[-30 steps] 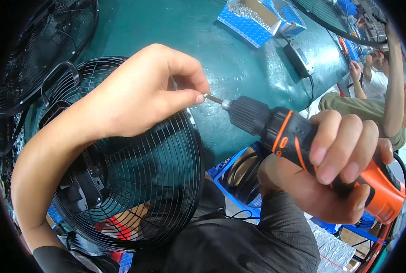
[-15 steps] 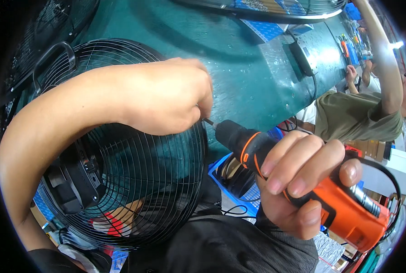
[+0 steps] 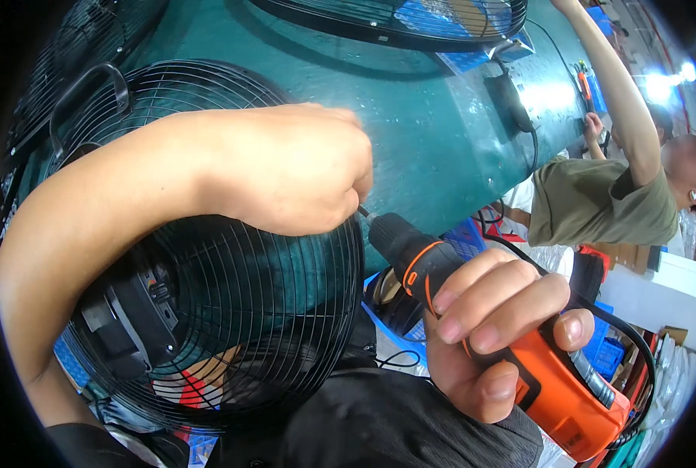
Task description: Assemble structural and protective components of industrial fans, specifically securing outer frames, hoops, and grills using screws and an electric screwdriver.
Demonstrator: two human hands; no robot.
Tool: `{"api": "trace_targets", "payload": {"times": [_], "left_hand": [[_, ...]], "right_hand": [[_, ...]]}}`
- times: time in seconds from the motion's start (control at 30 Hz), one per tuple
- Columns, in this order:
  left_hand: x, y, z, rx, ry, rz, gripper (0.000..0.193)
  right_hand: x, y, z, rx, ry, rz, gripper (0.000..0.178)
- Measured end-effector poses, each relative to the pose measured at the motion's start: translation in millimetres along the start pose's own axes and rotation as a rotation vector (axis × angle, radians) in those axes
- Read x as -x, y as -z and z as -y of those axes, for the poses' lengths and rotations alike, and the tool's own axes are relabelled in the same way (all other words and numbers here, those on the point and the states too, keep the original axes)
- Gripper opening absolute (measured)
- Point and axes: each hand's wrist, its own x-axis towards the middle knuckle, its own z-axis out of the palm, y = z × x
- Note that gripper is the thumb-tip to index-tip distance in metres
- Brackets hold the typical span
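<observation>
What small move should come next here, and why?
Probably steady the drill along its bit before applying force: the right hand grips the drill, the bit runs up to the left hand near the wire cage's edge, and that hand hides its tip, so a slip might catch it.

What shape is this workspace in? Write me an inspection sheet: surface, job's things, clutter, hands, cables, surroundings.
Surface: green tabletop, glossy, with small specks.
Job's things: black fan cage in front of the person; orange-and-black power driver.
Clutter: blue boxes partly behind a second cage; blue crate below table level.
Hands: left hand at the driver's bit, fingers mostly hidden; right hand grips the driver.
Cables: black cord at the driver's rear; dark cord by the black adapter.
Surroundings: co-worker at right, arm raised; bright lights behind.
</observation>
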Motion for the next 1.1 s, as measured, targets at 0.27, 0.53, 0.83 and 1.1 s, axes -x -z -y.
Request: {"api": "trace_targets", "payload": {"times": [0.27, 0.53, 0.83, 1.1], "left_hand": [[-3.4, -5.8, 4.1, -0.045, -0.113, -0.092, 0.024], [-13.4, 7.8, 4.9, -0.032, -0.099, -0.037, 0.023], [-12.5, 19.4, -4.1, -0.053, -0.137, -0.041, 0.024], [-11.2, 20.2, -8.2, -0.029, -0.118, -0.034, 0.025]], "right_hand": [[0.5, -2.1, 4.9, 0.032, -0.077, -0.01, 0.048], [-10.7, 1.1, 0.0, 0.037, -0.068, -0.063, 0.044], [-22.4, -12.3, -5.9, 0.011, 0.035, -0.167, 0.043], [-27.6, -18.6, -7.4, 0.101, -0.127, -0.277, 0.043]]}}
